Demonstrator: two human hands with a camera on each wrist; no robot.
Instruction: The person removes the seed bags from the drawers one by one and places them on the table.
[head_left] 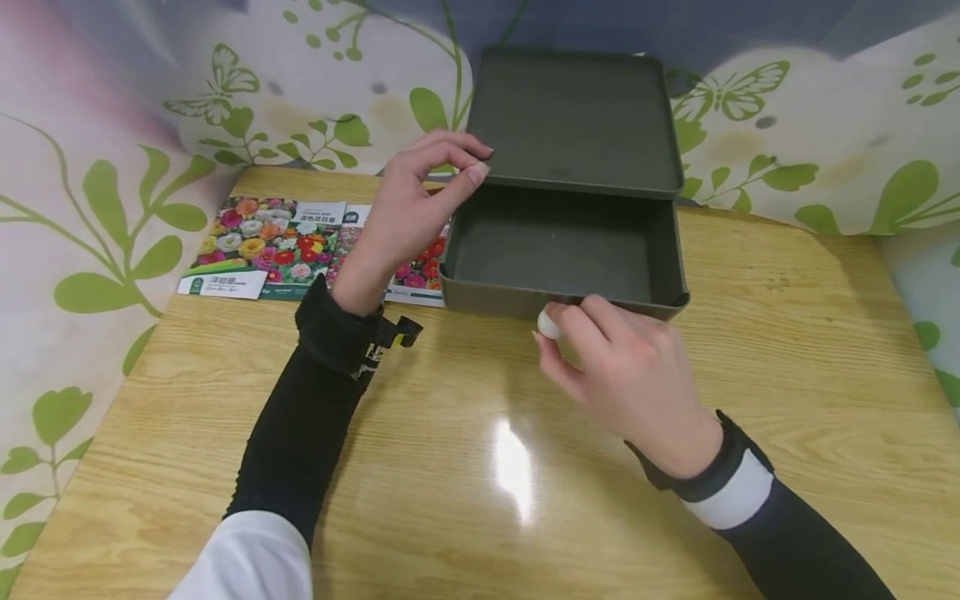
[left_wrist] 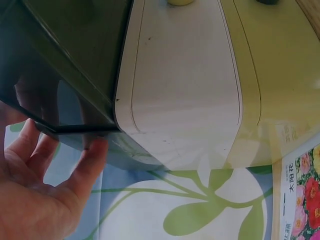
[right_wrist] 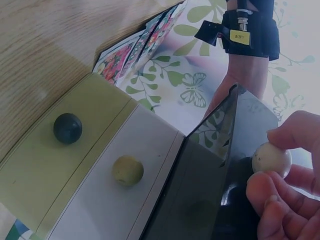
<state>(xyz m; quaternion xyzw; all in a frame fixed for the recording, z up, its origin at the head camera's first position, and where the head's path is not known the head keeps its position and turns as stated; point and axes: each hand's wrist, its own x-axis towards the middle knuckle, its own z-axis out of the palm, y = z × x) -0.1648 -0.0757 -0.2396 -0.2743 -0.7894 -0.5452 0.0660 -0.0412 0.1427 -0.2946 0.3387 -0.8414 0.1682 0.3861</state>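
Observation:
A dark grey drawer (head_left: pixel 555 250) stands pulled out below the flat top (head_left: pixel 573 121) of a small chest of drawers. My right hand (head_left: pixel 626 367) pinches the round white knob (right_wrist: pixel 272 160) on its front between thumb and fingers. At the chest's front left top corner my left hand (head_left: pixel 431 196) rests its fingertips, with the thumb (left_wrist: pixel 92 155) against the edge in the left wrist view. Under the dark drawer sit a white drawer front (right_wrist: pixel 135 165) with a yellowish knob (right_wrist: pixel 128 170) and an olive drawer front (right_wrist: pixel 60 145) with a dark knob (right_wrist: pixel 67 128).
Several packets with flower pictures (head_left: pixel 281 242) lie overlapping on the wooden table (head_left: pixel 420 450), left of the chest. A leaf-and-butterfly patterned cloth (head_left: pixel 750 108) hangs behind and along the sides. The left wrist wears a black strap (head_left: pixel 337 329).

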